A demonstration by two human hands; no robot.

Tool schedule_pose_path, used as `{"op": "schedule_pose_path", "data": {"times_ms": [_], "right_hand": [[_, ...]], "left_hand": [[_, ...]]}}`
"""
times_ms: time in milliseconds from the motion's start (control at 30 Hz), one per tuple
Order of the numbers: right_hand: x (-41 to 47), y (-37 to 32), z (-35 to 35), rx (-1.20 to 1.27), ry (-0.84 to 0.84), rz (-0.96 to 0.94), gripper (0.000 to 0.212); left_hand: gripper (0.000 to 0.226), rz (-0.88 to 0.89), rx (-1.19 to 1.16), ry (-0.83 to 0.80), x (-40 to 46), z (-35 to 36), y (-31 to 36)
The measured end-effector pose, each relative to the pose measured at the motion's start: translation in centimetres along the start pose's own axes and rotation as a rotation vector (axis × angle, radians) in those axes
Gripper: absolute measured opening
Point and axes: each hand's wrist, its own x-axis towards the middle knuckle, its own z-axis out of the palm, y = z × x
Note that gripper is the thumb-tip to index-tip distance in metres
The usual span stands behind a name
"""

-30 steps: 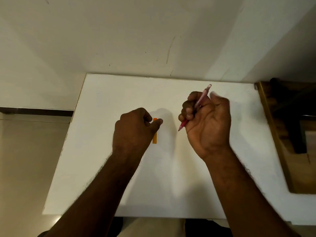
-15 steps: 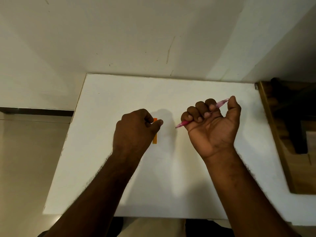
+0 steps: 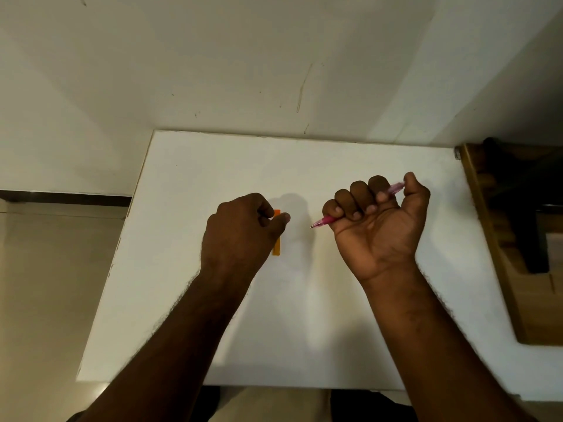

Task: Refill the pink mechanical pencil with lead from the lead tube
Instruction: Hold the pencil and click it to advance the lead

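My right hand point(image 3: 377, 226) is turned palm up with its fingers curled around the pink mechanical pencil point(image 3: 326, 221). The pencil's tip points left and slightly down. Its back end sticks out by my thumb at the upper right. My left hand point(image 3: 240, 233) is a closed fist over the white table point(image 3: 304, 166), thumb against the forefinger. The orange lead tube point(image 3: 276, 246) shows just right of that fist, lengthwise and partly hidden behind the thumb. Whether the fist holds anything small is hidden.
The table stands against a white wall, with its left edge open to a tiled floor point(image 3: 45, 284). A wooden piece of furniture point(image 3: 518, 269) abuts the table's right side.
My right hand has rolled palm up, bringing the pencil from steeply tilted to nearly level, with the thumb now at its back end. The left hand and orange tube have stayed put.
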Motion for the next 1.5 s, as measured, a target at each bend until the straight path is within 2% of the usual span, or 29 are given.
{"op": "schedule_pose_path", "data": {"times_ms": [233, 367, 533, 667, 833, 1000, 1133, 1500], "right_hand": [[-0.06, 0.16, 0.01, -0.027, -0.004, -0.013, 0.054], [-0.06, 0.06, 0.01, -0.049, 0.011, -0.030, 0.045], [-0.01, 0.01, 0.15, -0.049, 0.019, -0.033, 0.053], [0.01, 0.02, 0.15, -0.049, 0.026, -0.047, 0.047], [-0.02, 0.11, 0.27, -0.034, 0.032, -0.059, 0.051], [-0.06, 0.12, 0.32, -0.062, 0.024, -0.050, 0.044], [-0.11, 0.18, 0.27, -0.052, 0.023, -0.037, 0.050], [-0.06, 0.14, 0.22, -0.047, 0.025, -0.030, 0.046]], "left_hand": [[0.026, -0.006, -0.010, -0.008, -0.05, -0.01, 0.07], [0.025, -0.003, -0.001, -0.006, -0.08, -0.01, 0.12], [0.025, -0.002, -0.005, -0.014, 0.04, 0.04, 0.18], [0.025, 0.000, 0.003, -0.015, 0.01, 0.01, 0.16], [0.024, 0.000, 0.003, -0.019, -0.01, -0.07, 0.20], [0.025, 0.001, 0.008, -0.017, -0.05, -0.01, 0.32], [0.024, 0.006, 0.007, -0.012, -0.08, -0.05, 0.27], [0.024, 0.000, 0.009, -0.010, -0.19, -0.26, 0.41]]}}
